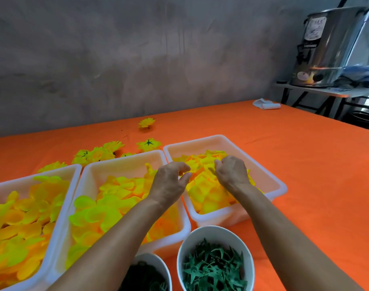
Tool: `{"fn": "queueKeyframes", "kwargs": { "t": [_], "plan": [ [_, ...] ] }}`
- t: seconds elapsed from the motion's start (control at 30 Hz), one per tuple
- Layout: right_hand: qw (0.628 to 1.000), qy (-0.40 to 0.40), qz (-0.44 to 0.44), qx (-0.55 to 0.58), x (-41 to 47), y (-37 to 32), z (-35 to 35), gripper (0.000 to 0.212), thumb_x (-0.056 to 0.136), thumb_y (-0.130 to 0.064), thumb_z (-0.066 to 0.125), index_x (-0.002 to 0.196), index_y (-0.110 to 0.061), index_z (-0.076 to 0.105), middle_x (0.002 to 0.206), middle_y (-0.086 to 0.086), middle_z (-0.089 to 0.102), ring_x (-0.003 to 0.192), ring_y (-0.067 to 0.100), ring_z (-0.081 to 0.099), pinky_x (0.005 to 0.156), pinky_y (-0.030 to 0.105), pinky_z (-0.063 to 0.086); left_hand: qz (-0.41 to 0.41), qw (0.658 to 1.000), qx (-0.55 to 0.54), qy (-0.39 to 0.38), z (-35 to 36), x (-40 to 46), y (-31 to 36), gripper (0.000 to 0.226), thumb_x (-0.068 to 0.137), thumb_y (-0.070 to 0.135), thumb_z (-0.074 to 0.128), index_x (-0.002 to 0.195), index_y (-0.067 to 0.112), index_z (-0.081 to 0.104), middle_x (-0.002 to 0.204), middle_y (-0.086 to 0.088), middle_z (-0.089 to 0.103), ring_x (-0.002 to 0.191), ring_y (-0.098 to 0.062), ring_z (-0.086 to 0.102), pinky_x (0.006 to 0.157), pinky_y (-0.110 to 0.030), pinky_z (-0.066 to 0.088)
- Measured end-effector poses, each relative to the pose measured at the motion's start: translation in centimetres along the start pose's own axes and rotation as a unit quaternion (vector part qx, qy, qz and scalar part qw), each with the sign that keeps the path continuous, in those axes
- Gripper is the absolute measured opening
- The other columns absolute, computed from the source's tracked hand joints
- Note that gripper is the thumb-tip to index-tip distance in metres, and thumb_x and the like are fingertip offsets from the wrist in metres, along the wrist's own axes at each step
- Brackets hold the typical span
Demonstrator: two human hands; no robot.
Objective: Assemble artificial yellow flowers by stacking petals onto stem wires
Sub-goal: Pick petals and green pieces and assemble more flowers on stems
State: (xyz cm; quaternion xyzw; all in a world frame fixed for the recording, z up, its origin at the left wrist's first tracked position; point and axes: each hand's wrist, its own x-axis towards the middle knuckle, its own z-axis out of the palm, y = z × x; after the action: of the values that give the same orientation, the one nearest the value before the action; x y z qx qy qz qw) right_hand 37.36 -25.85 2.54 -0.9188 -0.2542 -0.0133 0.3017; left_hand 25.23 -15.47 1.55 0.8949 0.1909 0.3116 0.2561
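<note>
Three white trays hold loose yellow petals: a left tray (74, 175), a middle tray (158, 158) and a right tray (269, 175). My right hand (231, 173) is down in the right tray, fingers curled into the petal pile (208, 196), pinching a yellow petal. My left hand (168, 181) hovers over the rim between the middle and right trays. Its fingers are loosely curled, with nothing visible between thumb and fingers. Two white bowls at the near edge hold green calyx pieces (215, 267) and dark green parts (145, 276).
Several finished yellow flowers (99, 153) lie on the orange table (305, 164) behind the trays, one further back (146, 122). A white roll (266, 105) lies at the far edge. A steel urn (330, 47) stands on a side table at the right.
</note>
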Motion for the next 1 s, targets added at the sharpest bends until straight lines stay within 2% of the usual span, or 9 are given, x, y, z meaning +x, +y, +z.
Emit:
{"fn": "queueKeyframes", "kwargs": {
  "t": [0.17, 0.27, 0.4, 0.5, 0.6, 0.67, 0.73, 0.87, 1.0],
  "plan": [
    [0.985, 0.095, -0.058, 0.131, -0.1, -0.3, -2.0, 0.037, 0.097, -0.022, 0.05, 0.081, 0.007, 0.067, 0.088, 0.033, 0.062, 0.087, 0.039, 0.059, 0.073, 0.04, 0.03, 0.01, 0.995, -0.093, 0.024, 0.2, -0.4, 0.5, 0.02, 0.088, 0.01, 0.064, 0.106, 0.002, 0.069, 0.104, -0.009, 0.069, 0.09, -0.022, 0.063, 0.073, -0.027, 0.046],
    [0.956, 0.118, -0.059, 0.261, -0.4, -0.3, -2.3, 0.04, 0.095, -0.022, 0.055, 0.063, 0.002, 0.057, 0.063, 0.024, 0.05, 0.066, 0.03, 0.047, 0.065, 0.039, 0.036, -0.002, 0.989, -0.142, 0.029, 0.4, -0.5, 0.3, 0.024, 0.089, 0.013, 0.063, 0.111, 0.004, 0.067, 0.11, -0.007, 0.067, 0.093, -0.02, 0.062, 0.076, -0.035, 0.049],
    [0.795, -0.072, 0.004, 0.603, -0.5, -1.0, -1.0, 0.021, 0.092, -0.011, 0.055, 0.081, 0.001, 0.068, 0.066, 0.011, 0.063, 0.053, 0.018, 0.057, 0.049, 0.026, 0.049, -0.058, 0.972, -0.226, 0.02, 0.6, -0.3, -0.1, 0.033, 0.091, 0.023, 0.058, 0.119, 0.005, 0.063, 0.112, -0.007, 0.066, 0.098, -0.016, 0.061, 0.084, -0.034, 0.049],
    [0.751, -0.191, 0.009, 0.632, -0.8, -1.7, 0.8, 0.026, 0.091, 0.004, 0.042, 0.093, -0.001, 0.068, 0.084, 0.016, 0.059, 0.054, 0.021, 0.053, 0.043, 0.023, 0.045, -0.086, 0.945, -0.314, 0.017, 0.4, -0.2, -0.4, 0.021, 0.091, 0.019, 0.058, 0.102, 0.004, 0.067, 0.085, -0.004, 0.065, 0.072, -0.008, 0.057, 0.067, -0.025, 0.049],
    [0.744, -0.215, 0.034, 0.631, -1.0, -2.2, 2.2, 0.031, 0.082, 0.011, 0.038, 0.081, -0.002, 0.066, 0.065, 0.012, 0.048, 0.041, 0.019, 0.042, 0.042, 0.023, 0.036, -0.112, 0.928, -0.354, 0.04, 0.3, -0.2, -1.0, 0.004, 0.087, 0.007, 0.063, 0.085, 0.004, 0.064, 0.071, -0.007, 0.058, 0.06, -0.007, 0.052, 0.052, -0.018, 0.044],
    [0.742, -0.202, 0.076, 0.634, -0.7, -2.2, 2.4, 0.023, 0.093, -0.013, 0.047, 0.081, -0.006, 0.065, 0.056, 0.009, 0.053, 0.045, 0.018, 0.051, 0.053, 0.029, 0.042, -0.124, 0.922, -0.36, 0.067, 0.2, -0.1, -1.3, 0.005, 0.086, 0.002, 0.063, 0.083, 0.005, 0.063, 0.067, -0.003, 0.056, 0.054, -0.002, 0.048, 0.048, -0.017, 0.041],
    [0.74, -0.192, 0.097, 0.637, -0.5, -2.0, 2.4, 0.033, 0.093, -0.036, 0.051, 0.082, -0.01, 0.068, 0.061, 0.003, 0.061, 0.058, 0.016, 0.059, 0.062, 0.031, 0.047, -0.124, 0.926, -0.349, 0.078, 0.3, -0.1, -1.3, 0.006, 0.087, 0.002, 0.062, 0.083, 0.006, 0.063, 0.068, -0.002, 0.055, 0.056, -0.003, 0.046, 0.051, -0.018, 0.04],
    [0.81, -0.141, 0.039, 0.569, -1.0, -2.0, 2.9, 0.003, 0.083, -0.01, 0.066, 0.085, -0.012, 0.066, 0.074, 0.006, 0.064, 0.068, 0.019, 0.059, 0.062, 0.03, 0.049, -0.119, 0.93, -0.338, 0.084, 0.6, -0.2, -1.2, 0.009, 0.087, 0.001, 0.061, 0.088, 0.01, 0.062, 0.075, -0.005, 0.058, 0.067, -0.01, 0.05, 0.057, -0.022, 0.041],
    [0.806, -0.155, 0.026, 0.571, -1.1, -2.2, 2.9, 0.012, 0.082, -0.005, 0.064, 0.073, -0.012, 0.064, 0.064, 0.002, 0.061, 0.06, 0.017, 0.055, 0.06, 0.029, 0.047, -0.122, 0.916, -0.372, 0.092, 0.4, -0.3, -1.2, 0.012, 0.09, 0.007, 0.059, 0.085, 0.018, 0.061, 0.066, 0.005, 0.06, 0.055, 0.0, 0.051, 0.044, -0.014, 0.039]
  ]
}}
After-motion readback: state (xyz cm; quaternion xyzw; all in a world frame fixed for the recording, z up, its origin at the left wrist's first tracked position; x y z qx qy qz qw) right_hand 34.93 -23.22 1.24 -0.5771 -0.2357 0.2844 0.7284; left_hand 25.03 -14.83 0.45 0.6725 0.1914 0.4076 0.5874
